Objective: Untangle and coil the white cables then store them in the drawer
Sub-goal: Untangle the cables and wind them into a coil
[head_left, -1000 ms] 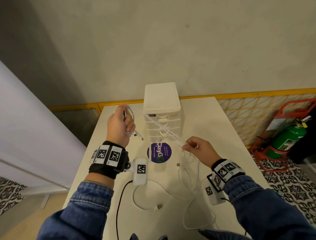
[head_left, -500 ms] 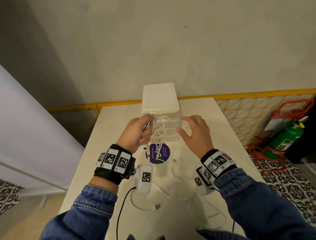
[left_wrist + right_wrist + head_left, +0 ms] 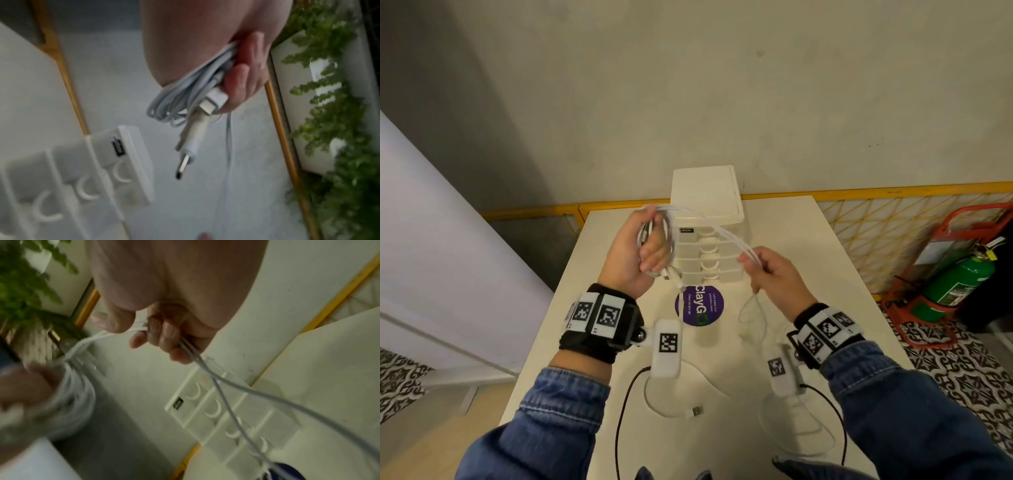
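Observation:
My left hand [image 3: 643, 246] grips a coil of white cable [image 3: 667, 236] above the table, left of the white drawer unit [image 3: 707, 219]. In the left wrist view the coil [image 3: 180, 100] lies under my curled fingers [image 3: 244, 76], with two plugs [image 3: 192, 136] hanging out below. Two white strands [image 3: 726, 234] run from the coil to my right hand [image 3: 767, 274], which pinches them in front of the drawers. In the right wrist view the strands [image 3: 207, 374] pass between thumb and curled fingers [image 3: 164, 334] and trail down toward the table. All drawers [image 3: 222, 417] look closed.
More loose white cable [image 3: 751, 318] and a USB plug [image 3: 695, 411] lie on the white table [image 3: 825, 274] near me. A purple round sticker [image 3: 699, 305] sits before the drawers. Black wrist-camera leads [image 3: 623, 404] hang by my arms. A green extinguisher [image 3: 959, 281] stands on the floor at right.
My hands had come together at the drawer unit; now they have parted. The left hand lifted the coil up and left, and the right hand closed on the strands and drew them right.

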The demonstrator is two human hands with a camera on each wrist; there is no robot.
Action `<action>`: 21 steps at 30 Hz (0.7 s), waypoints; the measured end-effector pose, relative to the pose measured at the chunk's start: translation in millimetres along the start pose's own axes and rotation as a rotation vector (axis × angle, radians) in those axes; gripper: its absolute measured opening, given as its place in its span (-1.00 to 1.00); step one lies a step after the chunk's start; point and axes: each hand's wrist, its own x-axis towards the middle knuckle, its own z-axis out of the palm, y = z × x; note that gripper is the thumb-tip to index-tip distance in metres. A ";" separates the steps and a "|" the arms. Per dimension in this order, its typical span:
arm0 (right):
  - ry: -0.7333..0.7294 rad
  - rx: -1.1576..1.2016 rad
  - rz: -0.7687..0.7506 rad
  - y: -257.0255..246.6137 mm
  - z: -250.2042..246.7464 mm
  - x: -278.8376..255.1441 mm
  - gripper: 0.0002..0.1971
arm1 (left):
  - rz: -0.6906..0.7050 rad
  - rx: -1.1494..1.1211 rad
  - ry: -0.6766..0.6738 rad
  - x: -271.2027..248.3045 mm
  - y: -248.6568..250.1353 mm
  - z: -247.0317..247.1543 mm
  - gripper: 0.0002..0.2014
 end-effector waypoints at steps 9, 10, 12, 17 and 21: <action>0.347 -0.170 -0.134 -5.4 -41.8 36.5 -0.89 | -0.393 0.350 -0.247 -38.8 -47.1 -20.6 -0.62; 0.304 -0.216 -0.115 -2.2 -40.8 38.4 -0.90 | -0.421 0.286 -0.284 -41.1 -49.5 -17.6 -0.64; 0.235 -0.289 -0.064 4.5 -34.7 39.6 -0.88 | -0.425 0.166 -0.317 -40.3 -48.9 -8.6 -0.69; -0.015 -0.593 0.045 34.7 -4.8 27.0 -0.72 | -0.306 -0.023 -0.310 -23.1 -33.1 17.0 -0.81; -0.223 -0.612 0.069 46.0 28.0 7.6 -0.74 | -0.110 -0.241 -0.231 -2.4 -29.2 25.1 -0.86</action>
